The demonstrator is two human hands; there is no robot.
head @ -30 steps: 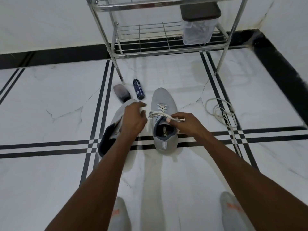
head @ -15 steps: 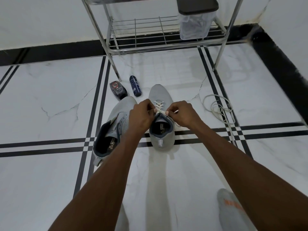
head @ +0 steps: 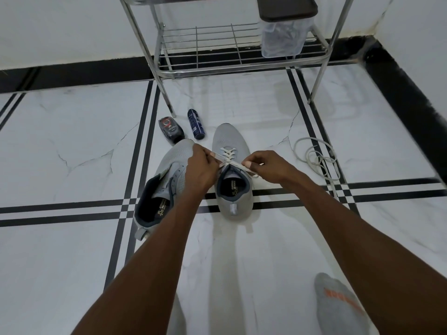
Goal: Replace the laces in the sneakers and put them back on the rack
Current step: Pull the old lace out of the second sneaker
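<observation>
Left hand [head: 200,166] pinching one end of the white lace [head: 228,153], right hand [head: 266,165] pinching the other end; both pulled outward across the top eyelets of the laced sneaker [head: 232,170], which sits upright on the floor [head: 72,146], toe toward the rack [head: 217,54]. Lace looks threaded through most eyelets, so my read is the step is snugging and evening the ends before tying. To do it well: pull both ends with equal tension, keep the lace flat not twisted, check that the ends match in length, keep the tongue centred before knotting. Second sneaker [head: 164,187] lies just left of the laced sneaker, touching or nearly so, tilted, eyelets appear bare, so it's probably next. Loose lace [head: 316,163] is coiled on the floor to the right of the laced sneaker, well apart; can't tell if it's the old one or a spare. Dark blue can [head: 196,128] and a small black container [head: 170,129] lie beyond the toes, near the rack leg. Clear tub with a dark lid [head: 285,32] sits on the rack's lower shelf.
</observation>
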